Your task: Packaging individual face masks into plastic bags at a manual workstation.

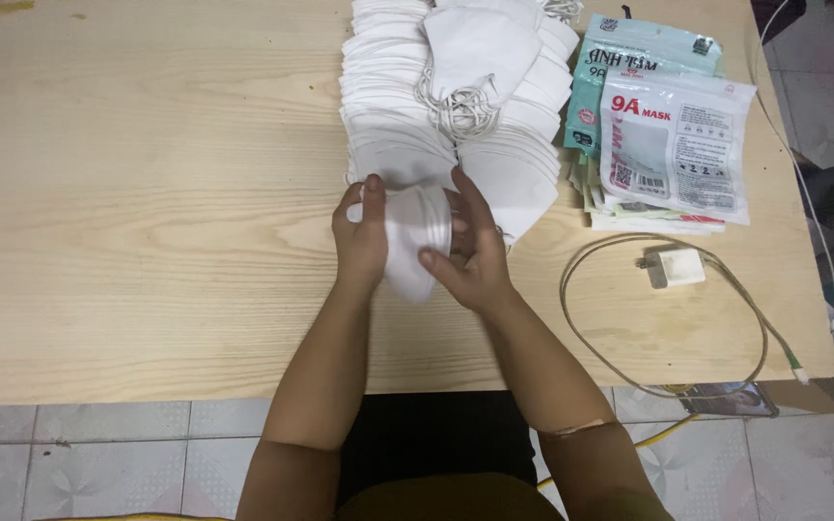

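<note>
White folded face masks [415,241], a small stack, sit pinched between the left hand [361,236] and right hand [470,253], just before the big mask pile [456,106] at the table [147,241] far edge, squaring their edges.

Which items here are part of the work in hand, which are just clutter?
In use:
left hand
right hand
folded white mask held between both hands
stack of white masks
printed mask pouches

Lying about:
white charger
looped cable
</note>
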